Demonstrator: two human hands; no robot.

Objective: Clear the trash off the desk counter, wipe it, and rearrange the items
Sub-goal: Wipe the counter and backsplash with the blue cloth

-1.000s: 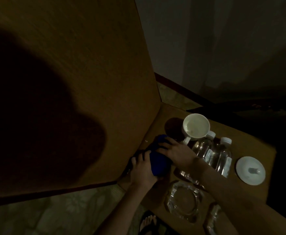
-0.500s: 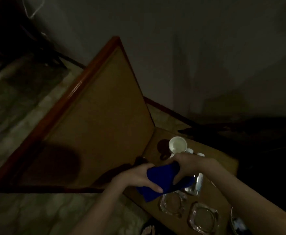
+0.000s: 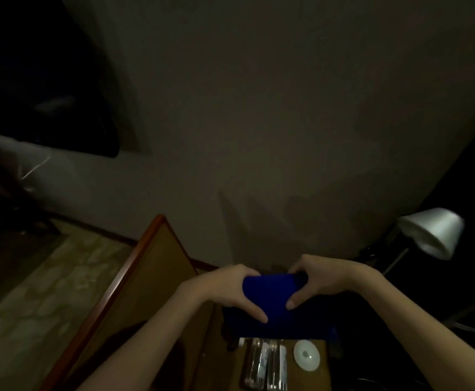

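Note:
A dark blue cloth (image 3: 273, 303) is held up in front of me, above the small wooden counter (image 3: 222, 362). My left hand (image 3: 230, 289) grips its left edge, thumb across the front. My right hand (image 3: 315, 280) grips its right edge the same way. Below the cloth, two clear water bottles (image 3: 267, 362) stand on the counter, and a white round lid (image 3: 306, 355) lies to their right. The cloth hides the cup and the far part of the counter.
A tall wooden panel (image 3: 134, 306) with a reddish edge rises left of the counter. A white lamp shade (image 3: 433, 235) stands at the right against the dim wall. Patterned floor (image 3: 33, 292) lies to the left. The room is very dark.
Both hands lifted the blue cloth off the counter and raised it, spreading it between them. My view tilted up towards the wall; the cup and glass ashtrays dropped out of sight.

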